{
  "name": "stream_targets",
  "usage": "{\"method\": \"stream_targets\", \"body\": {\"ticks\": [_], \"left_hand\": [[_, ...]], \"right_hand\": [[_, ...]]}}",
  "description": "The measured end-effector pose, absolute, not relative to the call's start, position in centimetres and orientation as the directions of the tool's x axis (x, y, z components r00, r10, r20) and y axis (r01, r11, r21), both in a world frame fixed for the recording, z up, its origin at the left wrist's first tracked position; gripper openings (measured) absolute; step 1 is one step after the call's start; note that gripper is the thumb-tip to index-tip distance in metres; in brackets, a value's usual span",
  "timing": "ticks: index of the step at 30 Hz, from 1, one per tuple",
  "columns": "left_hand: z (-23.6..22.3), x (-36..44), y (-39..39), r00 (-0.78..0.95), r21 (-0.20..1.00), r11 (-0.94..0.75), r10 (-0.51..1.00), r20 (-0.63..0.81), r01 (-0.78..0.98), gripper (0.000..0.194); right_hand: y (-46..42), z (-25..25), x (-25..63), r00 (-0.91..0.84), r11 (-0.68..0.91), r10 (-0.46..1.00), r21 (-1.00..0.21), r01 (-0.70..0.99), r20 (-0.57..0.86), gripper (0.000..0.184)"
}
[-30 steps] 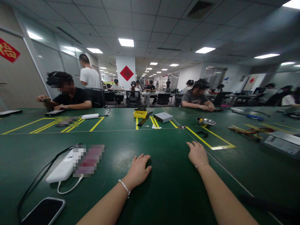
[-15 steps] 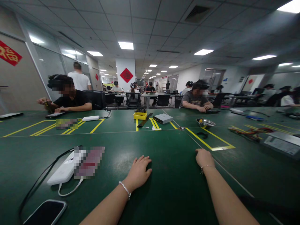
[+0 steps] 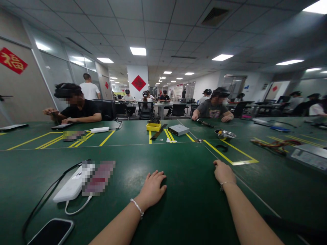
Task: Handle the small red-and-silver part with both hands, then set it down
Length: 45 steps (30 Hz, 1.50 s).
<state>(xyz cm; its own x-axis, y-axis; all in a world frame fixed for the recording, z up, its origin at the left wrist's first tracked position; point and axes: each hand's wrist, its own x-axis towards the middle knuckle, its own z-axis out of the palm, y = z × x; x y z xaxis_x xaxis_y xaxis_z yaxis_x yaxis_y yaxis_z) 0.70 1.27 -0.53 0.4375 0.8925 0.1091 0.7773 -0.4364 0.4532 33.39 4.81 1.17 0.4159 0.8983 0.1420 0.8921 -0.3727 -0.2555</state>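
Over the near part of the green table, we are resting our left hand palm down, its fingers spreading loosely and gripping nothing that is showing. We are curling the fingers of our right hand near the thin seam, and its underside is facing away from us, so we are not able to tell whether it is closing on anything small. Left of our left hand and apart from it, a white block, which we are taking for a power bank, is lying beside a blurred flat slab, a white cable looping below them. We are judging the block stiff, smooth and fairly heavy, best held across its long sides. The slab is looking thin, slippery and perhaps fragile, its edges seeming the safer hold. Beyond our right hand, a black curved piece is lying between strips of yellow tape; we are guessing it light and suiting a fingertip pinch, its stiffness not showing.
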Motion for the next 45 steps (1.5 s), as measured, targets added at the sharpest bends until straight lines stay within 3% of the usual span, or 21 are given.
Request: {"method": "stream_targets", "body": {"ticks": [5, 9, 14, 20, 22, 24, 28, 30, 32, 35, 40, 45], "left_hand": [[-0.2, 0.8, 1.2, 0.419, 0.494, -0.424, 0.899, 0.129, 0.759, 0.038], [0.1, 1.2, 1.1, 0.353, 0.605, -0.392, 0.916, 0.190, 0.693, 0.036], [-0.4, 1.8, 1.5, 0.321, 0.847, -0.287, 0.936, 0.148, 0.447, 0.036], [-0.6, 1.8, 2.2, 0.349, 0.914, -0.276, 0.922, 0.165, 0.296, 0.015], [-0.4, 1.7, 2.2, 0.357, 0.954, -0.191, 0.929, 0.100, 0.232, 0.020], [-0.1, 1.7, 2.2, 0.338, 0.981, -0.082, 0.941, 0.017, 0.178, 0.026], [0.2, 1.5, 2.1, 0.281, 0.989, -0.011, 0.959, -0.031, 0.149, 0.030], [0.2, 1.5, 2.2, 0.274, 0.989, -0.022, 0.962, -0.019, 0.144, 0.031], [0.1, 1.4, 2.2, 0.277, 0.989, -0.036, 0.961, -0.004, 0.141, 0.031], [-0.2, 1.3, 2.3, 0.286, 0.989, -0.054, 0.958, 0.012, 0.137, 0.030], [-0.2, 1.3, 2.2, 0.286, 0.992, -0.020, 0.958, -0.016, 0.122, 0.025], [0.0, 1.5, 2.1, 0.293, 0.991, 0.007, 0.955, -0.045, 0.131, 0.019]], "right_hand": [[4.9, 1.8, 31.5, 0.330, -0.240, 0.911, -0.332, 0.913, 0.249, 0.032], [4.1, 2.2, 26.5, 0.001, 0.130, 0.939, -0.359, 0.924, 0.343, 0.028], [1.4, 2.3, 18.7, -0.421, 0.546, 0.823, -0.329, 0.770, 0.382, 0.030], [-0.7, 2.7, 15.6, -0.602, 0.715, 0.698, -0.325, 0.620, 0.388, 0.039], [0.0, 2.9, 16.7, -0.565, 0.693, 0.713, -0.298, 0.656, 0.415, 0.041], [1.2, 2.8, 19.0, -0.424, 0.566, 0.790, -0.260, 0.782, 0.443, 0.041], [3.9, 1.6, 26.2, 0.075, 0.004, 0.917, -0.196, 0.981, 0.391, 0.042], [4.7, 0.7, 29.7, 0.297, -0.249, 0.905, -0.187, 0.950, 0.305, 0.046], [5.0, -0.1, 32.2, 0.419, -0.382, 0.883, -0.195, 0.903, 0.212, 0.047], [5.1, -0.6, 33.8, 0.426, -0.402, 0.897, -0.181, 0.898, 0.122, 0.043], [4.9, -0.2, 33.8, 0.370, -0.360, 0.922, -0.099, 0.928, 0.111, 0.033], [4.8, 0.5, 32.8, 0.383, -0.349, 0.908, -0.197, 0.916, 0.169, 0.032]]}}
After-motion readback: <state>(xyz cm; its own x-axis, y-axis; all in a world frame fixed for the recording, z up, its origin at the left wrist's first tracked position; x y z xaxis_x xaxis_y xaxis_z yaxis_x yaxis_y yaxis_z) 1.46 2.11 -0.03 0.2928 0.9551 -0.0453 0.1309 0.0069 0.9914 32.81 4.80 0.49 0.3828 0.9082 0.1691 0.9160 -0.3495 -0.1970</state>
